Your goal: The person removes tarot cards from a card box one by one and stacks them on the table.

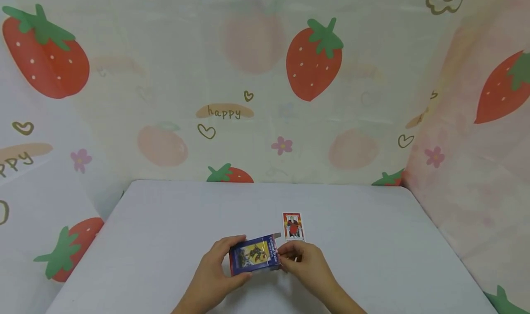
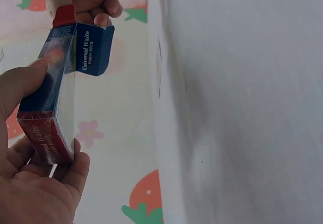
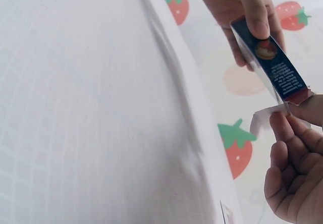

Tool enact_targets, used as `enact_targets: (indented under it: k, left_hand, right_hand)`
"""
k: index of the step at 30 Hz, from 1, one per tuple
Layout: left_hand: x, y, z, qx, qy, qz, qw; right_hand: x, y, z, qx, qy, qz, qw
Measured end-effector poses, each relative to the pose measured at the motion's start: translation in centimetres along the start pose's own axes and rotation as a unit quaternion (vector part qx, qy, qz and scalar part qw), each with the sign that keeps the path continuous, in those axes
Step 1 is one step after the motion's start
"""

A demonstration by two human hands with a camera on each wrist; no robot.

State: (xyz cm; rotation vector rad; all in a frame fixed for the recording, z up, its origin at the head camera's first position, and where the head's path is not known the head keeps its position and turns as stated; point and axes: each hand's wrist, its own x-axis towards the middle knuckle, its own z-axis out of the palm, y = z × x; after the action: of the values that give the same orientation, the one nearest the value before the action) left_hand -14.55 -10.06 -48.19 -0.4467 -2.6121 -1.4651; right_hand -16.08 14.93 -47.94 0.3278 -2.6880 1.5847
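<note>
A blue and red tarot card box (image 1: 253,255), lettered Universal Waite, is tilted above the white table. My left hand (image 1: 213,270) grips it across its left end, thumb on one long edge and fingers on the other. At the right end, the box stands open with its blue end flap (image 2: 93,50) folded out and a small red side tab (image 2: 64,15) sticking up. My right hand (image 1: 308,267) pinches at this open end, thumb by the red tab and a fingertip against the flap in the right wrist view. What lies inside the box is hidden.
Just beyond the right hand, a red-bordered card (image 1: 293,226) with a printed figure lies on the white-covered table (image 1: 174,222). Strawberry-patterned cloth (image 1: 256,139) hangs behind the table and along both sides.
</note>
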Motion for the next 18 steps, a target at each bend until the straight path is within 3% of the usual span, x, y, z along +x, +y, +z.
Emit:
enact_targets:
  k: [5,11,18]
  left_hand:
    - [-0.1,-0.4,0.3,-0.016,0.009,-0.003,0.9998]
    - [-0.4,-1.0,0.4,-0.027,0.023,-0.018,0.9992]
    - [-0.5,-1.4,0.3,-0.04,0.037,0.011,0.9985]
  right_hand:
    - [0.0,0.2,-0.1,0.017,-0.005,0.0,0.9998]
    - [-0.1,0.2,-0.3,-0.01,0.003,0.008,0.9999]
    - [0.0,-0.2,-0.8,0.006,0.011,0.027,0.9996]
